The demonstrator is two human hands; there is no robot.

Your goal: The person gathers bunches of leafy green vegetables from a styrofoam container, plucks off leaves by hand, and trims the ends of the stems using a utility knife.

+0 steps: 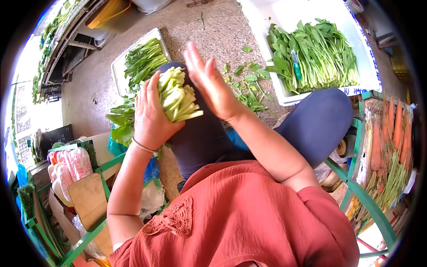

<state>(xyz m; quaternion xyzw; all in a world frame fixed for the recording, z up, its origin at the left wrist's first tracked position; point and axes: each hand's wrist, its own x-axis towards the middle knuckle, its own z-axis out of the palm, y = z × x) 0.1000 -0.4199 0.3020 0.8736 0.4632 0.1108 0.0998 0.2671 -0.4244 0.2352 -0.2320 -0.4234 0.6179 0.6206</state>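
A: Head view. Left hand, grip?
B: Clamped around a bunch of leafy greens. Fingers extend to the far side, thumb on the near side. Pale stem ends point right; leaves hang out left of the hand.
A: Position of the bunch?
B: Above the left leg, about at the knee. Cannot tell whether it touches the trousers.
A: Right hand?
B: Raised just right of the bunch, fingers stretched out, palm turned toward the stems. Unclosed; a narrow gap separates it from the bunch.
A: Surroundings, far side?
B: Left: white tray bearing a pile of greens. Right: white foam box with a broad row of greens, stems toward the near side. A teal-handled tool lies on that row; probably a knife, but too small to be certain. Between tray and box, loose leaves are scattered on the speckled floor.
A: Near side?
B: Right: carrots beside a green metal frame. Left: a cardboard piece.
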